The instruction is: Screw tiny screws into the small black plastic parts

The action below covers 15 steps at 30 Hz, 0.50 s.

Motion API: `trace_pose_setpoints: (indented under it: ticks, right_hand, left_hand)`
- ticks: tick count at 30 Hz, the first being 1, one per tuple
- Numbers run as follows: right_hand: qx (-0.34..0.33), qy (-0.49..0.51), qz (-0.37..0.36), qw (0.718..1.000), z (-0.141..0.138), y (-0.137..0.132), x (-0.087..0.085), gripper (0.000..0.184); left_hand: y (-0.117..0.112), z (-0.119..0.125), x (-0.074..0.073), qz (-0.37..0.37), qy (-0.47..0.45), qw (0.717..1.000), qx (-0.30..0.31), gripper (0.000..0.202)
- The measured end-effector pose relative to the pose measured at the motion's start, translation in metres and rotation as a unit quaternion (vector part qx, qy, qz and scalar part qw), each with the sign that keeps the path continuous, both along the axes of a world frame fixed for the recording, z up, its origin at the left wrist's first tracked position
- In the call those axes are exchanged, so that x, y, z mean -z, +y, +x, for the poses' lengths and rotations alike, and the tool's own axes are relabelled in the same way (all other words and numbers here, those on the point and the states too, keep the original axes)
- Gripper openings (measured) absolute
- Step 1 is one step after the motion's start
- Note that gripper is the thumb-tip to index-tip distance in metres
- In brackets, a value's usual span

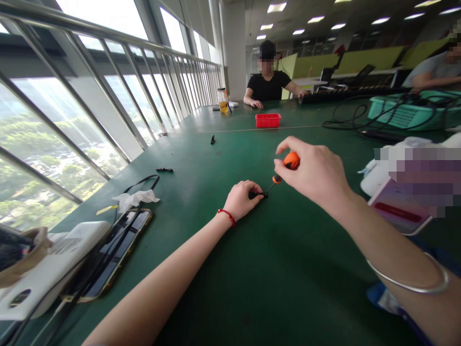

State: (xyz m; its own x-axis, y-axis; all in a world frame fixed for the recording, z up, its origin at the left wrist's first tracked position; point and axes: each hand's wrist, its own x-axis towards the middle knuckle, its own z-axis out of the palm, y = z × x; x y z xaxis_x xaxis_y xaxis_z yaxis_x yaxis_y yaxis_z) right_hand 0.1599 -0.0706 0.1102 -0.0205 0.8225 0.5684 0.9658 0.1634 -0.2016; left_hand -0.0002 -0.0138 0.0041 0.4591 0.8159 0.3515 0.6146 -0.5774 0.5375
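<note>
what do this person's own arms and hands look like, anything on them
Both hands are bare, without gloves, and no sleeves cover the visible forearms. The left hand has a thin red cord bracelet at its wrist. The arm of the right hand wears a smooth, slim silver-coloured bangle farther up the forearm.

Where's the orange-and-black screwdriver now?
In the head view, right of centre: the screwdriver slants from the right hand down toward the small black part in the left hand.

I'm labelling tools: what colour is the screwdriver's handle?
The handle is orange and black, best in head view.
</note>
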Motion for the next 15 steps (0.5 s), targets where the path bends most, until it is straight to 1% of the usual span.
trace_pose_setpoints:
  ticks: [2,3,5,7,8,10,11,13,15]
  right_hand:
    - [-0.017,0.009,0.009,1.000,-0.0002,-0.0001,0.0000,0.032]
    - [-0.017,0.010,0.006,1.000,-0.0002,-0.0002,-0.0002,0.032]
    - [0.002,0.004,-0.009,1.000,0.0002,-0.0005,-0.0005,0.029]
    - [0.021,-0.004,-0.026,0.999,0.0007,-0.0006,-0.0009,0.036]
    - [0.024,-0.005,-0.027,0.999,0.0009,-0.0005,-0.0010,0.036]
    - [0.017,0.001,-0.022,1.000,0.0008,-0.0005,-0.0014,0.027]
    - [0.011,0.006,-0.017,1.000,0.0007,-0.0005,-0.0016,0.026]
    - [0.007,0.011,-0.022,1.000,0.0004,-0.0008,-0.0023,0.030]
    - [0.012,0.008,-0.043,0.999,0.0004,-0.0014,-0.0031,0.030]
  left_hand:
    - [-0.0001,0.0001,-0.0004,-0.002,0.000,1.000,-0.001,0.008]
    - [-0.0002,0.0002,-0.0006,-0.002,0.001,1.000,-0.002,0.008]
    - [-0.0005,0.0001,-0.0010,-0.003,0.001,1.000,-0.002,0.008]
    - [-0.0008,-0.0001,-0.0012,-0.002,0.002,1.000,-0.002,0.008]
    - [-0.0009,-0.0001,-0.0012,-0.002,0.002,1.000,-0.002,0.008]
    - [-0.0009,-0.0001,-0.0013,-0.001,0.003,1.000,-0.003,0.008]
    - [-0.0009,-0.0001,-0.0013,-0.001,0.004,1.000,-0.003,0.008]
    - [-0.0007,-0.0002,-0.0011,-0.002,0.004,1.000,-0.004,0.008]
    - [-0.0004,-0.0004,-0.0009,-0.002,0.004,1.000,-0.004,0.008]
